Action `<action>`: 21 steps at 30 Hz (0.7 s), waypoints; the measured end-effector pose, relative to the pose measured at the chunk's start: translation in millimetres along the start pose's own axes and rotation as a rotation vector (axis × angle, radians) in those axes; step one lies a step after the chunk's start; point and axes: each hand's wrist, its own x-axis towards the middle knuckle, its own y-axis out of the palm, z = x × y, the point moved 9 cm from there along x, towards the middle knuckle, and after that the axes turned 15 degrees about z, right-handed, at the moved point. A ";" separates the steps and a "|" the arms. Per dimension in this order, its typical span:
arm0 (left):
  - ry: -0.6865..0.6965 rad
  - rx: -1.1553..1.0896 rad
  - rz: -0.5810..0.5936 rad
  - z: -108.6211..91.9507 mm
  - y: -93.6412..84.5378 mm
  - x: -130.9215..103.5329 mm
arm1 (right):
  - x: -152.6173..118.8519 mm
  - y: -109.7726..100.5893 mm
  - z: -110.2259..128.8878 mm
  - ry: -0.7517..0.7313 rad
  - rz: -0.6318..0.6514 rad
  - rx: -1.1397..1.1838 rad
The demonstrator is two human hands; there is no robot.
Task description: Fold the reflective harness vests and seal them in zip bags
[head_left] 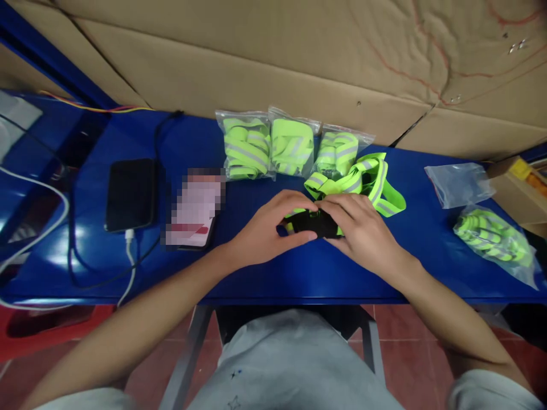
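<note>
Both my hands meet over a neon-yellow reflective strap (354, 181) with grey stripes, near the front of the blue table. A black piece (327, 226) on this strap shows between them; its exact kind is hard to make out. My left hand (284, 224) pinches the black piece from the left, thumb below and fingers above. From the right, my right hand (356, 224) closes around its other end, with the fingers curled over the top. The loose bands of the strap spread on the table behind my right hand.
Three clear bags (247, 149) of rolled neon straps stand along the cardboard backing. Another bagged strap (491, 234) and a flat plastic bag (460, 185) lie at the right, beside a cardboard box (519, 191). At the left are a phone (194, 210), a cabled black device (130, 195) and wires.
</note>
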 end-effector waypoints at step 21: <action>-0.012 0.598 0.160 -14.2 15.7 -8.6 | -2.8 37.4 7.3 0.110 0.012 -0.192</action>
